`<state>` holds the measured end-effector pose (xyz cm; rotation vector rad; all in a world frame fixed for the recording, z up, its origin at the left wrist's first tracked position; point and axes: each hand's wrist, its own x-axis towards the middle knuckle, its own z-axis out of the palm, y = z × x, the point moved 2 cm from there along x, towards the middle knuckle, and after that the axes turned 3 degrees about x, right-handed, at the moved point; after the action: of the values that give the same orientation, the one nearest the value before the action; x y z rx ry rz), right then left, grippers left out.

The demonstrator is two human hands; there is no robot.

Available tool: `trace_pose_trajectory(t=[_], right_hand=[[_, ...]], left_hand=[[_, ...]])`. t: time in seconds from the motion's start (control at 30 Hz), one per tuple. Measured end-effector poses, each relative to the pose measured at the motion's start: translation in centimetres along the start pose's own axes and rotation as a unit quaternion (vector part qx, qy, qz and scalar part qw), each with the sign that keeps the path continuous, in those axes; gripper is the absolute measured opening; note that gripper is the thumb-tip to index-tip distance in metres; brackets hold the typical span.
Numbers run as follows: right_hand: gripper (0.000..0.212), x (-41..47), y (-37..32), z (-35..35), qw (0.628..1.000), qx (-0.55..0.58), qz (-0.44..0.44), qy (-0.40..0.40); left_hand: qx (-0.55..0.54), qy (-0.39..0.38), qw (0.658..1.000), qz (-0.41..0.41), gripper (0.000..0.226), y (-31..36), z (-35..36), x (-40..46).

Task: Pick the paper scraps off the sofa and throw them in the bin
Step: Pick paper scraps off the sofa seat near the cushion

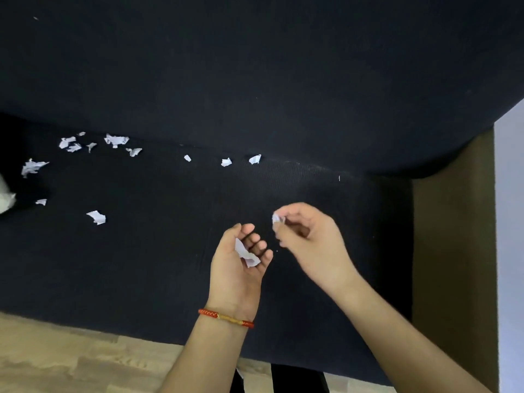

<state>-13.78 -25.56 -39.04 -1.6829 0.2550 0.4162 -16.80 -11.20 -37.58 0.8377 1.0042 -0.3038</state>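
Note:
A black sofa [158, 265] fills the view, its seat strewn with white paper scraps. My left hand [235, 268], palm up with a red and gold bracelet at the wrist, cups collected paper scraps [246, 253]. Just to its right, my right hand [309, 236] pinches one small scrap [278, 218] between its fingertips above the seat. Several scraps [116, 140] lie along the back crease at the left. Three more [226, 162] sit at the crease in the middle, and one scrap [97, 217] lies alone on the seat. No bin is in view.
The brown sofa armrest [453, 265] stands at the right, with a pale wall [510, 222] beyond it. Wooden floor [71, 361] runs along the sofa's front edge. A white object [5, 197] shows partly at the left edge.

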Motion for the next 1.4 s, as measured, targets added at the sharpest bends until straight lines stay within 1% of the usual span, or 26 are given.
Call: trace_pose_trajectory(t=[0.07,0.1,0.2,0.23,0.3,0.37,0.43,0.5,0.57,0.67,0.73,0.8,0.9,0.93,1.0,1.07,1.17,1.27,1.33,1.4], right_hand=[[0.017,-2.1,-1.2,2.9,0.994,-0.072,-0.059,-0.051],[0.019,-2.9,-1.5,4.1,0.988,-0.115,-0.082,-0.062],[0.027,-4.4,-1.6,5.9,0.970,-0.209,-0.119,-0.028],[0.029,-4.8,-1.6,6.5,0.966,-0.224,-0.129,-0.020],[0.032,-5.3,-1.6,7.6,0.954,-0.259,-0.147,-0.012],[0.028,-5.6,-1.8,8.6,0.940,-0.299,-0.166,-0.009],[0.024,-5.8,-2.4,9.5,0.914,-0.350,-0.203,-0.010],[0.031,-6.0,-2.8,10.3,0.889,-0.389,-0.239,-0.030],[0.037,-6.3,-3.1,10.7,0.882,-0.398,-0.244,-0.058],[0.037,-7.1,-3.2,10.8,0.872,-0.413,-0.252,-0.078],[0.034,-7.2,-3.1,10.5,0.875,-0.404,-0.253,-0.089],[0.032,-6.7,-3.0,10.1,0.887,-0.373,-0.257,-0.089],[0.031,-4.7,-3.3,9.3,0.929,-0.298,-0.213,-0.050],[0.031,-3.6,-3.4,9.0,0.936,-0.287,-0.201,-0.029],[0.033,-1.0,-3.3,8.6,0.932,-0.305,-0.197,-0.003],[0.035,2.6,-2.8,8.1,0.917,-0.353,-0.188,-0.004],[0.039,8.7,-1.8,7.3,0.887,-0.441,-0.135,-0.032],[0.042,13.8,-0.9,6.8,0.831,-0.543,-0.090,-0.078],[0.044,16.1,-0.3,6.7,0.792,-0.595,-0.085,-0.104],[0.047,18.1,0.3,6.6,0.767,-0.625,-0.088,-0.114]], left_hand=[[0.003,-0.028,1.000,0.010,0.023,0.4,-0.9,-0.4],[0.002,-0.037,0.999,0.014,0.024,0.5,-1.6,-0.5],[-0.027,-0.046,0.999,0.009,0.029,0.7,-3.0,-0.7],[-0.038,-0.049,0.998,0.008,0.032,0.8,-3.5,-0.7],[-0.060,-0.053,0.997,0.004,0.029,1.1,-4.1,-0.9],[-0.082,-0.055,0.995,-0.008,0.024,1.4,-4.5,-1.0],[-0.087,-0.055,0.995,-0.015,0.022,1.5,-5.0,-1.0],[-0.089,-0.056,0.994,-0.025,0.022,1.7,-5.6,-0.9],[-0.088,-0.053,0.994,-0.032,0.023,1.8,-6.4,-0.7],[-0.088,-0.054,0.994,-0.043,0.026,1.9,-7.6,-0.5],[-0.075,-0.072,0.994,-0.044,0.026,2.0,-8.1,-0.2],[-0.060,-0.087,0.994,-0.035,0.026,2.5,-8.3,0.3],[-0.044,-0.085,0.995,-0.011,0.031,3.9,-8.1,1.2],[-0.039,-0.078,0.996,-0.005,0.033,4.4,-7.9,1.4],[-0.024,-0.063,0.998,0.009,0.038,5.5,-7.8,1.8],[-0.021,-0.053,0.998,0.025,0.037,6.5,-8.1,1.9],[-0.057,-0.044,0.997,0.040,0.035,7.9,-9.1,1.9],[-0.082,-0.038,0.995,0.051,0.034,8.9,-10.1,1.9],[-0.086,-0.039,0.994,0.056,0.035,9.2,-10.5,1.9],[-0.092,-0.039,0.993,0.062,0.035,9.3,-10.8,1.9]])
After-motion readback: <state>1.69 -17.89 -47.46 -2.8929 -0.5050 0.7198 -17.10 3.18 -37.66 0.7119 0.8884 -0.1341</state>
